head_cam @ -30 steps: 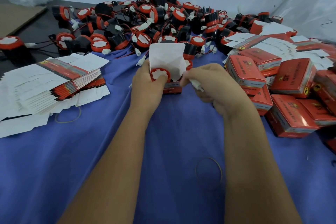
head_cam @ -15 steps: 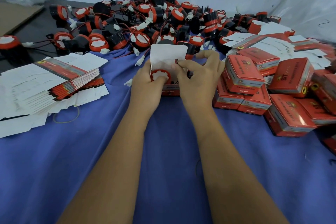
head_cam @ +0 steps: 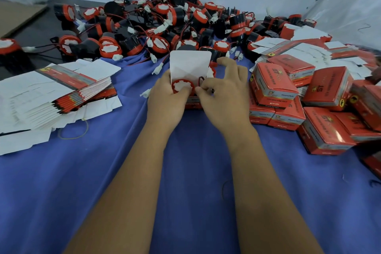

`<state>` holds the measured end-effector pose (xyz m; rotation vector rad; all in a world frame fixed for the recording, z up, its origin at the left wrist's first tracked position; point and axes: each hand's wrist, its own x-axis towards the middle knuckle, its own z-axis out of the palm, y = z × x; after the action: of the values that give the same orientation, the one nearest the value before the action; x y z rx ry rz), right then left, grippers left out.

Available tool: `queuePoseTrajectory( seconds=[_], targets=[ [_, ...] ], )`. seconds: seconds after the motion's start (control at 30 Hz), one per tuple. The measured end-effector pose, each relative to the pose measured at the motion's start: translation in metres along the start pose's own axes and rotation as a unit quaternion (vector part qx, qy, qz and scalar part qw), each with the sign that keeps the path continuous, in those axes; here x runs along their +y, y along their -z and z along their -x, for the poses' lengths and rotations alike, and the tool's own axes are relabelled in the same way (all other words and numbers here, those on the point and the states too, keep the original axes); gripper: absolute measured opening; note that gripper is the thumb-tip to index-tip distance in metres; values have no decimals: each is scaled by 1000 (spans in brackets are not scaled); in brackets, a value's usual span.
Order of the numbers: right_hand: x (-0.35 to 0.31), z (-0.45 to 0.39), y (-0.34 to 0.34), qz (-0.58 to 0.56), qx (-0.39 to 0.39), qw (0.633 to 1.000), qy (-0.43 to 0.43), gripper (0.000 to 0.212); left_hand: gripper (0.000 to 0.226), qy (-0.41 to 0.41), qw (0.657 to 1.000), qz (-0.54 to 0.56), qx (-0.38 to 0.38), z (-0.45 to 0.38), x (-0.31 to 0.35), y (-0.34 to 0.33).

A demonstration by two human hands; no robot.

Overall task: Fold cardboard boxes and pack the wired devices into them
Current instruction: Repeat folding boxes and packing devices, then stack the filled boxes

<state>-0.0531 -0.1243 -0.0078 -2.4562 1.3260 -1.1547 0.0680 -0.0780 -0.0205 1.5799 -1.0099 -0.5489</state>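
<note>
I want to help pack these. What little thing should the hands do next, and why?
Probably tuck the red wire loop down beside the round red-and-white device. It pokes up from the open red cardboard box, the right hand pinches at it, the left hand steadies the box, and the white lid flap stands open.

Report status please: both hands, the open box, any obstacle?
Left hand grips open box, thumb on device inside. Right hand pinches red wire at box mouth. Lid up. No obstacle.

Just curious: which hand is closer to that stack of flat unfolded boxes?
Left. The left hand sits on the side toward the flat boxes; the right hand is beyond it.
</note>
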Motion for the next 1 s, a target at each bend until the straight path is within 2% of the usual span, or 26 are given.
queuePoseTrajectory(
  seconds=[0.13,0.2,0.33,0.43,0.53,0.63,0.77,0.83,0.93,1.0],
  targets=[
    [-1,0,-1,-35,-35,999,-13,15,16,32,999,18,24,3,6,-3],
    [-1,1,-3,-53,-42,998,-14,14,21,43,998,27,37,4,9,-5],
    [-5,4,-5,-55,-6,998,5,17,48,56,997,28,35,1,12,-5],
    [-5,6,-2,-86,-16,996,17,16,47,60,997,31,34,0,11,-3],
    [-6,6,3,-185,19,982,-13,8,46,55,998,20,31,1,9,-3],
    [-6,3,5,-294,62,949,-91,26,45,52,998,7,30,2,10,-3],
    [-4,3,-5,-245,10,966,-79,22,24,23,999,9,22,2,6,-3],
    [-2,3,-10,-245,5,966,-86,15,16,48,996,72,16,0,7,-1],
    [1,3,-11,-252,4,962,-103,14,40,51,982,174,52,-3,7,3],
    [0,3,-12,-263,3,958,-117,20,35,39,989,128,56,-3,4,4]
  ],
)
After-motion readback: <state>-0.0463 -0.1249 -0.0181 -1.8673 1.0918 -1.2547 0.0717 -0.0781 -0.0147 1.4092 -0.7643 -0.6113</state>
